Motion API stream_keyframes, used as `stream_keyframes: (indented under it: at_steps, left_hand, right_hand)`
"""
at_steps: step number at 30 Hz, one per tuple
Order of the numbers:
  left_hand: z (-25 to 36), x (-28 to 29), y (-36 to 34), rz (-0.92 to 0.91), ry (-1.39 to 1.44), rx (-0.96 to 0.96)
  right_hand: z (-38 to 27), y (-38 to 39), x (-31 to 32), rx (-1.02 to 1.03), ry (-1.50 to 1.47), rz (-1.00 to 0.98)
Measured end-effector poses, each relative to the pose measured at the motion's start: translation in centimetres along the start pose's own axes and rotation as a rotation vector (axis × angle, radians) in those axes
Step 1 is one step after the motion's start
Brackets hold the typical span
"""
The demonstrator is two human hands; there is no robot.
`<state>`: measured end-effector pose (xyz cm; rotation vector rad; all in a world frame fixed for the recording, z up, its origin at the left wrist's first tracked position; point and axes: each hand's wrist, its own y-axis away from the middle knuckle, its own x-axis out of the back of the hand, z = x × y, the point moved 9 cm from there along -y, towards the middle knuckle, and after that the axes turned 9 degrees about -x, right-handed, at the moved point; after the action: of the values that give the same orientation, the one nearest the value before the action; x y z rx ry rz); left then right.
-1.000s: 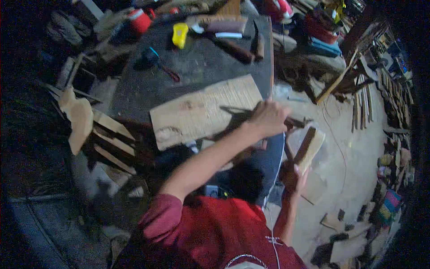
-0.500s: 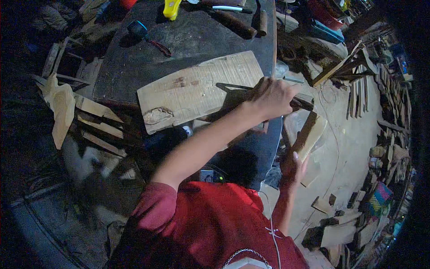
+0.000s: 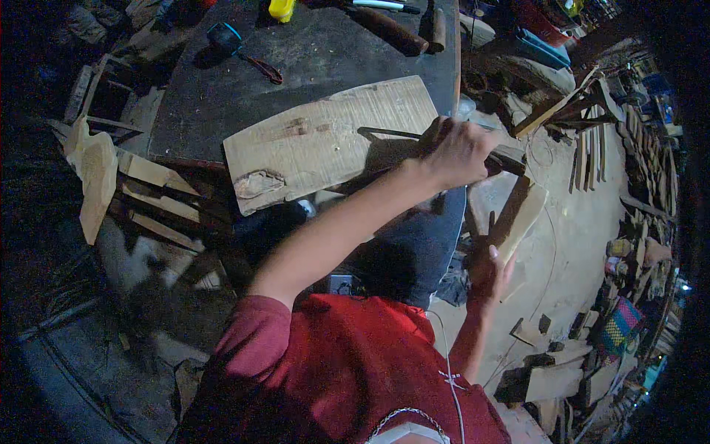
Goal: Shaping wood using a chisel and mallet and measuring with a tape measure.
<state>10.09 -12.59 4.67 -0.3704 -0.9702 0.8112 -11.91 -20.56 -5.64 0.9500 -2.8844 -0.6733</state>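
My left hand (image 3: 458, 155) reaches across to the right, its fingers wrapped round a dark tool (image 3: 509, 160). A thin dark bar sticks out to the left of the fist, apparently part of that tool; its kind is hard to make out. Below it, my right hand (image 3: 494, 270) grips the lower end of a thick, pale piece of wood (image 3: 523, 216) held at a slant. The tool's right end is close to the wood's upper end; whether they touch is unclear. A broad pale board (image 3: 318, 140) with a knot near one corner lies beside my left forearm.
On the dark table (image 3: 192, 118) are a blue-rimmed round tool (image 3: 224, 38) with a cord, a yellow object (image 3: 281, 9) and wooden handles (image 3: 388, 31). Wood offcuts (image 3: 555, 382) litter the floor at lower right. Cut slats (image 3: 159, 200) stand at left. A white cable runs down my shirt.
My left hand and the dark tool have shifted slightly right. The wood in my right hand has moved a little to the right as well.
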Motion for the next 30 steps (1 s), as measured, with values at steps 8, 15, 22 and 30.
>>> stream_keyframes:
  at_steps: [8,15,22,30]
  left_hand:
    - [-0.4,-0.3,-0.1,-0.035,0.011,0.045]
    - [-1.3,-1.4,1.1,-0.07,-0.045,0.074]
    - [-0.4,-0.4,0.5,0.026,-0.008,0.008]
    - [-0.7,-0.3,0.1,-0.087,0.009,0.1]
  right_hand:
    - [-0.7,-1.0,1.6,-0.045,0.001,-0.074]
    - [-3.0,-0.2,-1.1,0.044,-0.239,-0.051]
    - [-3.7,-0.8,-0.7,0.091,-0.34,-0.386]
    - [-3.3,-1.3,0.8,0.204,-0.011,-0.184]
